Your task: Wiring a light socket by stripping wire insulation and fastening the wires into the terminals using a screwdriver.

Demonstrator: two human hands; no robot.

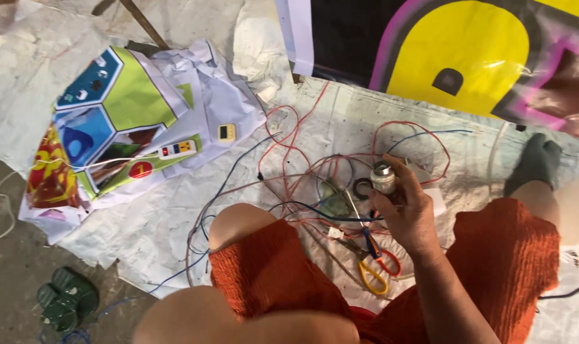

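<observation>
— One hand (409, 213) in view, the right, raised above the white sheet (162, 223) spread on the floor. Fingers wrapped round a small metal-capped cylinder (383, 177), grip clenched on it, the cap pointing up.

— And the left?

— Out of view; only a bare forearm low at the picture's bottom edge, no hand to judge.

— Where exactly does the cylinder sit?

— Held clear of the sheet, near its middle, above a tangle of red and blue wires (302, 172). Just left of it, a small black ring (363, 188) lying among the wires, and further left a greenish-grey round part (332, 202), too tangled to name.

— Anything below the hand?

— Scissors (375, 264) with yellow and red-orange handles and a blue pivot, flat on the sheet between the two knees in orange ribbed fabric (270, 274). Blades pointing up toward the wires.

— Further out?

— Toward the sheet's left edge, a crumpled printed banner (120, 121) in green, blue and white, with a white power strip (178, 150) and a small yellow-faced box (226, 132) resting on it. Along the far edge, another banner (468, 48), black with a large yellow shape outlined in pink. At the right edge, a foot in a grey sock (536, 162). Off the sheet at the lower left, a pair of green sandals (66, 299) on bare concrete.
</observation>
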